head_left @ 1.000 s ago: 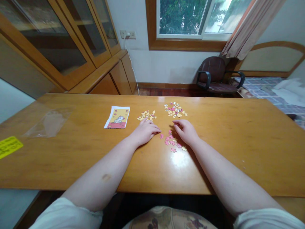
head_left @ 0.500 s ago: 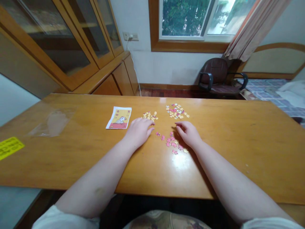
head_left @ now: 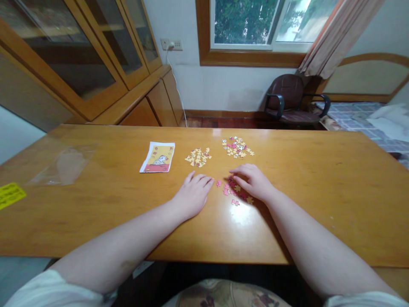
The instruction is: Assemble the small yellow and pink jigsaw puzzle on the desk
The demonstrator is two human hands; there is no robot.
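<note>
My left hand (head_left: 192,192) lies flat on the wooden table (head_left: 128,213), fingers stretched out, holding nothing, just left of a small pink piece (head_left: 218,183). My right hand (head_left: 252,182) rests over a cluster of pink puzzle pieces (head_left: 232,190), fingers curved down and touching them; nothing is lifted. Farther back lie a pile of yellow pieces (head_left: 198,157) and a mixed pile of pink, yellow and white pieces (head_left: 236,147). A reference picture card (head_left: 157,157) lies to the left of the yellow pile.
A clear plastic bag (head_left: 65,165) and a yellow label (head_left: 10,195) lie at the table's left. Wooden glass-door cabinets (head_left: 96,55) stand on the left. Beyond the table is a dark armchair (head_left: 289,100) under a window, with a bed (head_left: 373,121) at the right.
My left hand has drawn back toward me from the yellow pile and flattened on the table. My right hand has spread lower over the pink pieces.
</note>
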